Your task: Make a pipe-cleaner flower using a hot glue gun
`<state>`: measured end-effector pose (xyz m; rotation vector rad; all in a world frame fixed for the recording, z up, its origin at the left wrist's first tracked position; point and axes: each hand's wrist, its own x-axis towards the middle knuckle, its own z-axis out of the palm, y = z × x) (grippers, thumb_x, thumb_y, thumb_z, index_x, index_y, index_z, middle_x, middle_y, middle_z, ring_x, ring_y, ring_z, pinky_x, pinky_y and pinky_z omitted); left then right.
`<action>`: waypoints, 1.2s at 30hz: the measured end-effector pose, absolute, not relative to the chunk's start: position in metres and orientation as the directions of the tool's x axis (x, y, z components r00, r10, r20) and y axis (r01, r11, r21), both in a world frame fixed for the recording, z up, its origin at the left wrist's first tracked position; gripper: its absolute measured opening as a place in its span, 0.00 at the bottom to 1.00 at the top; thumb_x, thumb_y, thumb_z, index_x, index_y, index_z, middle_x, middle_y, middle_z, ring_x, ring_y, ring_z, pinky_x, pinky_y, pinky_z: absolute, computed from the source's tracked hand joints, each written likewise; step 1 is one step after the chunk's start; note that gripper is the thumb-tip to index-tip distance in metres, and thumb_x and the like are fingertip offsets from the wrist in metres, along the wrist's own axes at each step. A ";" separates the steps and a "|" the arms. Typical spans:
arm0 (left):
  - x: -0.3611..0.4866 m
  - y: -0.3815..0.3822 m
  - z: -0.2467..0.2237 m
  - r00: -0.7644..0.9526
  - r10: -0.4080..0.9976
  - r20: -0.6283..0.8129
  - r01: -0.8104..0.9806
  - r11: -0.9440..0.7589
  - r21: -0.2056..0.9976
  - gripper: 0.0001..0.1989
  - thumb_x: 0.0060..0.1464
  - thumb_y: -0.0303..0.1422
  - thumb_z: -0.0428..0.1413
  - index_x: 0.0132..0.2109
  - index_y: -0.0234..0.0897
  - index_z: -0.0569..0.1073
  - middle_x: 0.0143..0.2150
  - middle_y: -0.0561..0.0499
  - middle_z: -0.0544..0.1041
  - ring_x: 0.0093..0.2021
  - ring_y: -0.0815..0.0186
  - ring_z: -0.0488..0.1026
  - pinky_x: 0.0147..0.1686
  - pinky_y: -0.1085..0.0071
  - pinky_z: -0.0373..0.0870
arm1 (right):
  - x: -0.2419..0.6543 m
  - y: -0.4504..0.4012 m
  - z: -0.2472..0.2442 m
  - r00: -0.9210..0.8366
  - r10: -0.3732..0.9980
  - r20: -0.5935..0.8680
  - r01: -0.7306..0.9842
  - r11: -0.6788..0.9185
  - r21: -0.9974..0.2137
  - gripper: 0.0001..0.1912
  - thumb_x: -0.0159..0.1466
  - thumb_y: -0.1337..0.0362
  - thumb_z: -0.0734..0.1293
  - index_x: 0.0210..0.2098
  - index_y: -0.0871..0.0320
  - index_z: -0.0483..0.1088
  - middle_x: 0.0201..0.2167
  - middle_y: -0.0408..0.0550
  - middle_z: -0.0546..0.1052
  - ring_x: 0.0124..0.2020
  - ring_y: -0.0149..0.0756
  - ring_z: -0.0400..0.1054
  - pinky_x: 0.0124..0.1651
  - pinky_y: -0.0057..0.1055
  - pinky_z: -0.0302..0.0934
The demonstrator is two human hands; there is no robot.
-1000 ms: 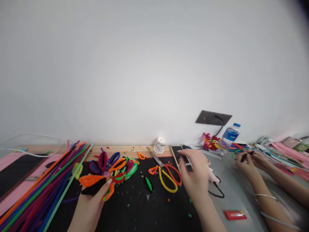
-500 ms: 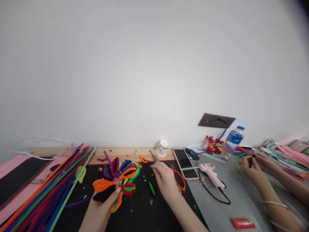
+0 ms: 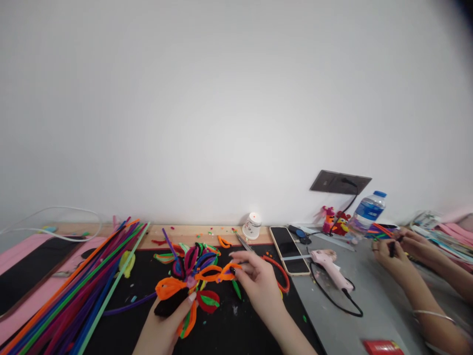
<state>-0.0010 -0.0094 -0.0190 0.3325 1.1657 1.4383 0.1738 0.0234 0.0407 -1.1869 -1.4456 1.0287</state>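
My left hand (image 3: pixel 168 318) is closed on a many-coloured pipe-cleaner flower (image 3: pixel 191 281), with loops of orange, red, green, purple and black spreading around its centre. On the flower's right side, my right hand (image 3: pixel 254 281) pinches an orange pipe-cleaner loop (image 3: pixel 227 272) with something small and dark by the fingertips. That loop touches or overlaps the flower's orange petal; whether they are joined I cannot tell. Just left of my right hand, a green leaf-shaped piece (image 3: pixel 236 289) lies on the black mat (image 3: pixel 221 330). Scissors (image 3: pixel 243 241) lie behind my right hand, partly hidden.
Long pipe cleaners (image 3: pixel 81 286) lie at the left. A white cup (image 3: pixel 252 226) stands near the wall. Further right are a phone (image 3: pixel 289 250), a pink glue gun (image 3: pixel 332 269) with its cord, a bottle (image 3: pixel 368 212), a red packet (image 3: pixel 382 347) and another person's hands (image 3: pixel 393 251).
My right hand has turned and now pinches an orange loop against the flower's right side. The whole view has shifted slightly, and my left hand still holds the flower.
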 end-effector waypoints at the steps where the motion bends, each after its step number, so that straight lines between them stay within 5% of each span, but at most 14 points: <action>1: -0.001 -0.010 -0.019 -0.261 0.872 -0.414 -0.593 0.193 0.781 0.25 0.25 0.29 0.70 0.38 0.35 0.75 0.33 0.49 0.83 0.41 0.53 0.78 0.37 0.68 0.77 | 0.174 0.024 0.041 -0.039 0.992 0.124 0.179 0.129 -0.975 0.09 0.53 0.69 0.65 0.35 0.60 0.71 0.25 0.43 0.73 0.24 0.31 0.69 0.28 0.25 0.62; 3: 0.000 -0.011 -0.020 -0.247 0.874 -0.418 -0.605 0.198 0.772 0.26 0.24 0.28 0.71 0.37 0.35 0.75 0.32 0.49 0.83 0.40 0.55 0.78 0.36 0.70 0.77 | 0.174 0.023 0.041 0.008 0.998 0.068 0.172 0.065 -0.983 0.05 0.51 0.69 0.66 0.29 0.61 0.72 0.19 0.42 0.72 0.22 0.31 0.68 0.26 0.25 0.61; 14: 0.001 -0.013 -0.014 -0.222 0.871 -0.439 -0.539 0.266 0.800 0.22 0.31 0.32 0.69 0.39 0.35 0.76 0.35 0.48 0.83 0.43 0.54 0.77 0.44 0.63 0.74 | 0.168 0.020 0.036 0.021 0.998 -0.052 0.070 -0.053 -0.996 0.07 0.45 0.70 0.69 0.20 0.59 0.66 0.18 0.42 0.73 0.21 0.34 0.70 0.25 0.26 0.61; 23: 0.001 -0.013 -0.020 -0.269 0.887 -0.374 -0.471 0.218 0.855 0.22 0.31 0.34 0.69 0.38 0.37 0.76 0.35 0.49 0.83 0.41 0.55 0.78 0.43 0.63 0.74 | 0.164 0.011 0.044 -0.117 0.986 -0.122 0.346 -0.075 -0.935 0.08 0.49 0.69 0.65 0.17 0.58 0.61 0.13 0.35 0.60 0.15 0.23 0.50 0.18 0.22 0.42; 36: 0.002 -0.017 -0.025 -0.338 0.864 -0.373 -0.392 0.231 0.891 0.19 0.33 0.34 0.67 0.36 0.37 0.77 0.32 0.48 0.83 0.38 0.51 0.78 0.37 0.62 0.76 | 0.149 0.007 0.036 -0.020 0.995 -0.094 0.420 -0.077 -0.904 0.12 0.47 0.74 0.61 0.14 0.56 0.53 0.11 0.33 0.54 0.15 0.22 0.46 0.19 0.23 0.39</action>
